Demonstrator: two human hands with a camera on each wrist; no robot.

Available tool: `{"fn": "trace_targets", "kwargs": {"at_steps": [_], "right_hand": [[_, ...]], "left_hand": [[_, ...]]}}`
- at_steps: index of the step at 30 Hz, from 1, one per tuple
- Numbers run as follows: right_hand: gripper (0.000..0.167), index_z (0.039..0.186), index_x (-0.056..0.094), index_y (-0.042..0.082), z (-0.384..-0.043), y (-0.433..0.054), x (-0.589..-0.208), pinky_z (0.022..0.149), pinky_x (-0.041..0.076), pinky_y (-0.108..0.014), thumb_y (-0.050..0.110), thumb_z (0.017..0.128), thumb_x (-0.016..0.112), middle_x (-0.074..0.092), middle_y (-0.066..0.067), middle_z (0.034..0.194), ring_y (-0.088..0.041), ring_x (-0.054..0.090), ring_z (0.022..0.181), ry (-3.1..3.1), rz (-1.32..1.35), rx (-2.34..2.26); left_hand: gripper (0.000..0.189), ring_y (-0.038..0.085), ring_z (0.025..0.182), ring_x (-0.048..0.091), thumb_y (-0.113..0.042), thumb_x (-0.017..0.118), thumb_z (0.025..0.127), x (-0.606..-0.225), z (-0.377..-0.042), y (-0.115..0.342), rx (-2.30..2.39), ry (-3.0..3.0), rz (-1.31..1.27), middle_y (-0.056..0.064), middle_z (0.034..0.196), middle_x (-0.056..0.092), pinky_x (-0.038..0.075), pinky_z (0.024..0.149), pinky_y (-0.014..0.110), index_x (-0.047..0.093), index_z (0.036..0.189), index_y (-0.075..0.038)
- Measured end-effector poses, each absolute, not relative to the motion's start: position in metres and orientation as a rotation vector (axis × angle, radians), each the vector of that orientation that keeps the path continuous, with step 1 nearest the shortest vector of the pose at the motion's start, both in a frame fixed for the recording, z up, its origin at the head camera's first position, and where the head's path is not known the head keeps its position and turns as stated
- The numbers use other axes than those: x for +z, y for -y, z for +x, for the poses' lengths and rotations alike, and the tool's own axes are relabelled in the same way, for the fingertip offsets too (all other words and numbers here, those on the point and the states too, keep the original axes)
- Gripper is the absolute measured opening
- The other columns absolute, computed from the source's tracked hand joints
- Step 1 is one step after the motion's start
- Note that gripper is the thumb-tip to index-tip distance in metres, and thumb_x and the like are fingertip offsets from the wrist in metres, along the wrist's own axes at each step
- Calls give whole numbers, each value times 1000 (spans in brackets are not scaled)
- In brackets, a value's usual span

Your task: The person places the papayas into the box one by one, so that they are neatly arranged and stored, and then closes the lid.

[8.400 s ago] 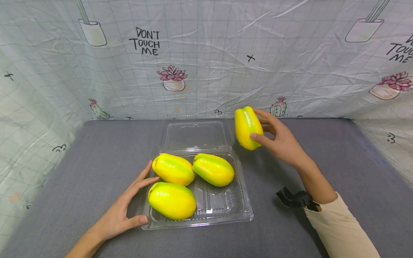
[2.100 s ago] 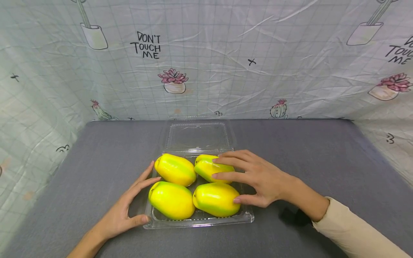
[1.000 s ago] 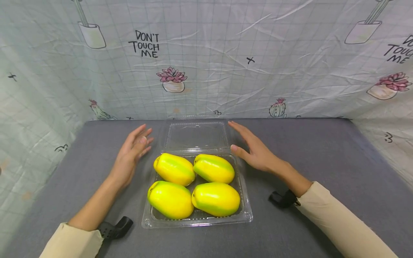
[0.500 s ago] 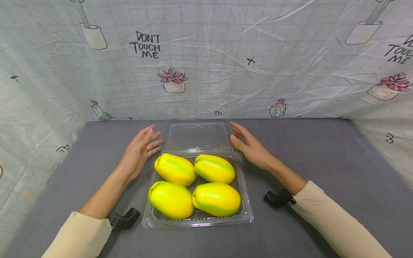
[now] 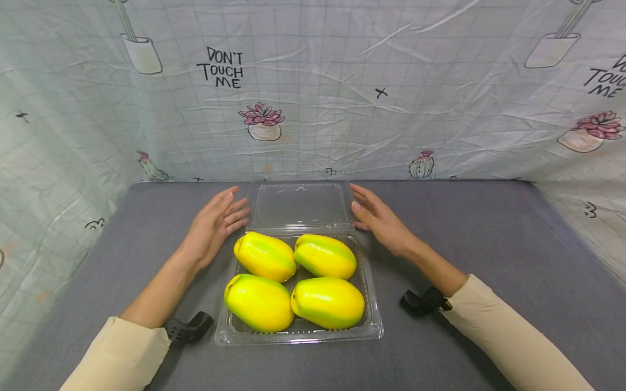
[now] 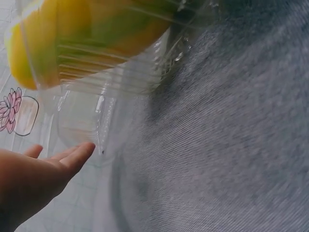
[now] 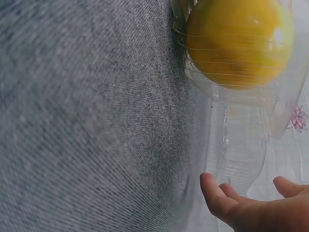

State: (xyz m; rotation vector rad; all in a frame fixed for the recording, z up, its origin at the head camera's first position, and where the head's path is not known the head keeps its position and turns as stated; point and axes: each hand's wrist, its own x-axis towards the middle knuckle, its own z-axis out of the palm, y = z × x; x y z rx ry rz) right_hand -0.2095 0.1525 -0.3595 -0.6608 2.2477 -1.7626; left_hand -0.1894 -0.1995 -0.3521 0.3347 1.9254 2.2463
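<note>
Several yellow-green papayas [image 5: 264, 256] lie in two rows in the base of a clear plastic clamshell box [image 5: 298, 340]. Its transparent lid [image 5: 299, 206] is folded back behind the base. My left hand [image 5: 207, 228], fingers spread, is at the lid's left side, close to the hinge. On the opposite side, my right hand [image 5: 381, 220] has its fingertips right by the lid's edge. Both hands hold nothing. In the left wrist view, the left hand [image 6: 43, 179] has its fingers straight near the lid; the right wrist view shows the right hand [image 7: 251, 208] likewise.
The box rests on a grey cloth-covered table [image 5: 464, 228]. A pale printed curtain [image 5: 313, 108] hangs along the back and both sides. Black camera mounts [image 5: 189, 327] sit at the wrists, low over the table.
The papaya my right hand held earlier now lies at the box's front right. Both hands have left the base and moved back to the lid's sides, drawing slightly closer to it lately.
</note>
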Motion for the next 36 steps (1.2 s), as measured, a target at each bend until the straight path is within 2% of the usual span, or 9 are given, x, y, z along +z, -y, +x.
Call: {"fn": "trace_targets", "kwargs": {"at_steps": [11, 23, 29, 33, 36], "right_hand": [[60, 152, 19, 11, -209, -156, -354, 101, 34, -57, 32, 102, 44, 15, -15, 157, -36, 18, 141, -2226, -713, -1821], [60, 152, 22, 12, -208, -162, -343, 101, 35, -55, 35, 101, 44, 23, -12, 155, -36, 27, 138, -2205, -745, -1869], [61, 151, 23, 9, -206, -165, -337, 102, 34, -55, 32, 101, 46, 23, -15, 155, -37, 27, 138, -2169, -754, -1909], [56, 150, 26, 7, -205, -168, -330, 103, 34, -51, 28, 102, 45, 28, -17, 152, -36, 30, 136, -2195, -770, -1923], [52, 149, 30, 7, -204, -170, -325, 103, 35, -48, 25, 102, 43, 33, -19, 150, -34, 35, 134, -2227, -788, -1919]], "left_hand": [[67, 44, 138, 23, -37, 39, 103, -342, -190, 201, 2208, -1943, 379, 29, 152, 18, 19, 111, 49, 12, 151, 0], [65, 41, 139, 22, -35, 41, 102, -333, -190, 200, 2192, -1995, 399, 27, 153, 19, 16, 113, 47, 13, 151, -2], [65, 38, 141, 20, -29, 44, 101, -325, -187, 194, 2178, -2037, 419, 23, 155, 16, 14, 113, 45, 15, 151, 0], [62, 36, 141, 19, -27, 43, 101, -321, -185, 191, 2193, -2064, 447, 24, 154, 18, 13, 113, 45, 17, 150, 2], [62, 33, 140, 23, -28, 43, 100, -317, -184, 192, 2197, -2093, 438, 23, 153, 22, 17, 111, 42, 20, 150, 0]]}}
